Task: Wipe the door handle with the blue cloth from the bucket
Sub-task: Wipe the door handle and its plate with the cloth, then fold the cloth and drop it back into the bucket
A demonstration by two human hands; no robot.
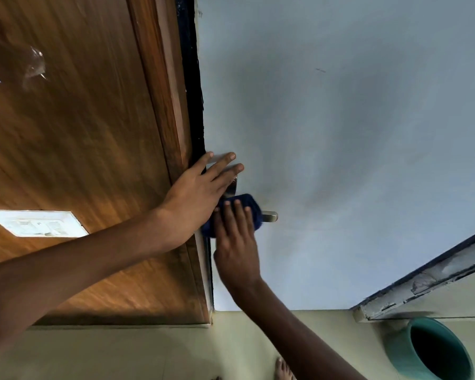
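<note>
The blue cloth (pixel 248 207) is wrapped over the metal door handle (pixel 270 216), whose silver tip sticks out to the right. My right hand (pixel 236 242) presses flat on the cloth from below, fingers over it. My left hand (pixel 200 193) lies spread on the door's edge just above the handle, fingers reaching across the metal lock plate (pixel 232 187). The teal bucket (pixel 433 349) stands on the floor at the lower right, its inside dark.
The pale blue door (pixel 340 133) fills the middle and right. A brown wooden panel (pixel 80 160) with a white switch plate (pixel 39 223) is on the left. Cream floor tiles (pixel 176 352), a bare foot (pixel 283 370) and a worn frame (pixel 428 286) lie below.
</note>
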